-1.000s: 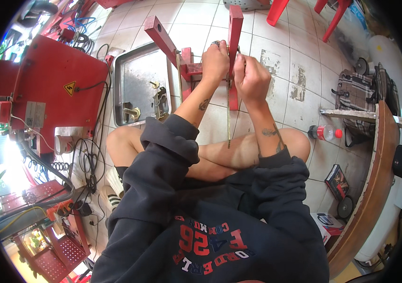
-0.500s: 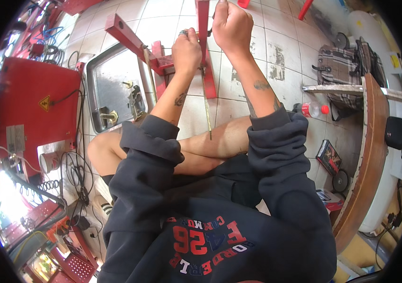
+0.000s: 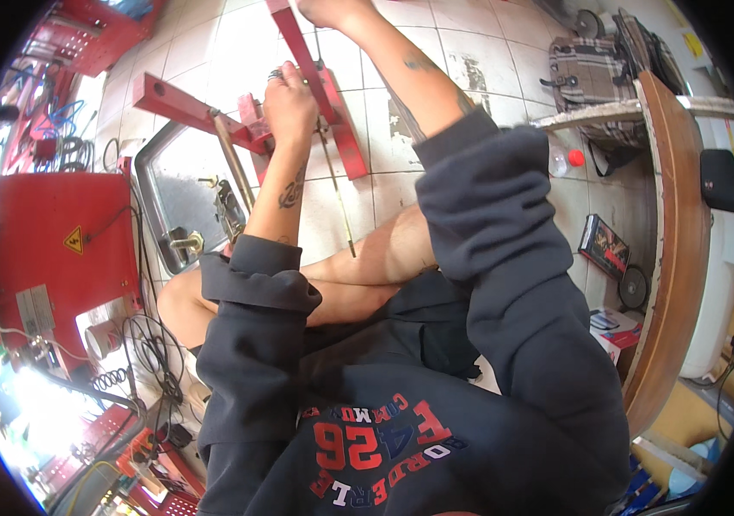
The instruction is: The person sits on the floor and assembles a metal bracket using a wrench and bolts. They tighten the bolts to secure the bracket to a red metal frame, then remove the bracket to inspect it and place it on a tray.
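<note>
A red metal stand (image 3: 351, 153) rises from the tiled floor in front of my crossed legs. My left hand (image 3: 290, 108), a ring on one finger, is closed beside its upright. Whatever is inside that fist is hidden. At the top edge, my right hand (image 3: 333, 10) reaches past the upright; its fingers are cut off from view. A thin brass-coloured rod (image 3: 339, 191) slants from the stand's upright down toward my shin. Left of my left hand, a thicker bar (image 3: 234, 159) leans from the stand's red arm (image 3: 179, 98).
A metal tray (image 3: 148, 185) with brassy fittings (image 3: 185, 243) lies left of the stand. Further left stands a red machine cabinet (image 3: 61, 249) with loose black cables. On the right are a plaid bag (image 3: 589, 73), a plastic bottle (image 3: 567, 162) and a curved wooden edge (image 3: 681, 258).
My right hand has moved up and left, mostly out of the picture. The whole view has shifted, so the stand and my left hand appear further left. My left hand remains closed.
</note>
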{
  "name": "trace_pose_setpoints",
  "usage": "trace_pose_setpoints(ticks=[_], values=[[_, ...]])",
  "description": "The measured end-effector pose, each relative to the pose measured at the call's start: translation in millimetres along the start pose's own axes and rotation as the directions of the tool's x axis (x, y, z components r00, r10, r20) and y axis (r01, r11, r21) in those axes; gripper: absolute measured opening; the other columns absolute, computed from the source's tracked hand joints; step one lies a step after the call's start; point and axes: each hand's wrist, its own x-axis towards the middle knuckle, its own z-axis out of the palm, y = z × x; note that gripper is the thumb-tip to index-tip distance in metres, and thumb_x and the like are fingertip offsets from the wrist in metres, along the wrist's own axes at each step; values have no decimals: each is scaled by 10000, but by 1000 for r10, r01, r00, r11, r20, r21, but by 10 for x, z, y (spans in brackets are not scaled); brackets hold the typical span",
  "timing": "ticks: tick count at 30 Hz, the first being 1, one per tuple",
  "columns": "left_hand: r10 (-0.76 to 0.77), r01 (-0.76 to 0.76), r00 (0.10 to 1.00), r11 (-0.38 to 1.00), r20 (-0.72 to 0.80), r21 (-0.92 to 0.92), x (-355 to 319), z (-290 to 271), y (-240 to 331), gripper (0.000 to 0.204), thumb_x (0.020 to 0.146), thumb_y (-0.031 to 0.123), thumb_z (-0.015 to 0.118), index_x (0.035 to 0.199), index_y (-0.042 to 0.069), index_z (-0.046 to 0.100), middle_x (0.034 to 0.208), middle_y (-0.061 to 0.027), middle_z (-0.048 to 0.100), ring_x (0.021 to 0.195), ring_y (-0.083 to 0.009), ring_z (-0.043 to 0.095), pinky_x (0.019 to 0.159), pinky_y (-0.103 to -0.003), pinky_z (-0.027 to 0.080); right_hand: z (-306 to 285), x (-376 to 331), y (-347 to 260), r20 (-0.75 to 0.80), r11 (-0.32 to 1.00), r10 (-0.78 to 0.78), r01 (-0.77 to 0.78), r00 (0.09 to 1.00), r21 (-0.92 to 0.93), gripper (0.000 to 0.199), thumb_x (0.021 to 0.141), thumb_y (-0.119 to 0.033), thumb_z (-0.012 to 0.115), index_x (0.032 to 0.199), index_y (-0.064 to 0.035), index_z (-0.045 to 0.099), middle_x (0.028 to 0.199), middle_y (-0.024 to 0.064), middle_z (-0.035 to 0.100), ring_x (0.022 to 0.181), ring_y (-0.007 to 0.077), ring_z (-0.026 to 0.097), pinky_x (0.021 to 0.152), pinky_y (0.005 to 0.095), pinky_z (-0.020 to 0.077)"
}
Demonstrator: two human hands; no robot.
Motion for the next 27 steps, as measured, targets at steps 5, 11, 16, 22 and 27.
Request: trace_pose_setpoints(ticks=[5, 11, 16, 22, 27], values=[[-43, 32, 995, 993, -89, -114, -65, -50, 6, 445, 1031, 325, 398, 794, -16, 560, 655, -149, 598, 617, -266, 586, 646, -419, 458, -219, 181, -360, 387, 982, 53, -119, 921, 150, 424, 852, -372, 521, 967, -9, 708, 1027, 250, 668, 1025, 404, 636, 879, 462, 509], [54, -68, 991, 992, -124, -110, -66, -59, -9, 410, 1030, 284, 421, 789, -20, 554, 630, -126, 572, 572, -240, 558, 596, -399, 447, 302, 360, -164, 438, 947, 148, -255, 887, 197, 406, 832, -345, 522, 986, -19, 709, 1047, 264, 658, 1027, 400, 637, 880, 447, 499], [-29, 32, 998, 997, 48, -72, -14, -58, 50, 362, 1010, 259, 481, 843, -42, 596, 638, -100, 580, 577, -183, 552, 578, -362, 443, 1411, 513, 663, 403, 993, -114, 92, 908, 74, 252, 801, -208, 591, 890, -5, 712, 856, 214, 700, 749, 368, 667, 698, 434, 530], [-295, 382, 902, 887, 316, -261, 245, -542, -7, 330, 987, 271, 556, 905, -47, 589, 764, -40, 561, 636, -120, 488, 581, -279, 427, 1496, 446, 120, 850, 477, 107, -777, 515, 411, 327, 921, -324, 549, 671, -115, 578, 489, 8, 480, 393, 145, 425, 426, 303, 356], [-363, 544, 798, 777, 482, -316, 242, -414, 176, 210, 985, 177, 555, 988, -34, 562, 815, -40, 544, 684, -120, 490, 595, -282, 436, 1490, -36, 491, 920, 254, 159, -915, 359, 313, 400, 938, -445, 568, 658, -159, 565, 488, -37, 446, 372, 64, 337, 362, 258, 263]])
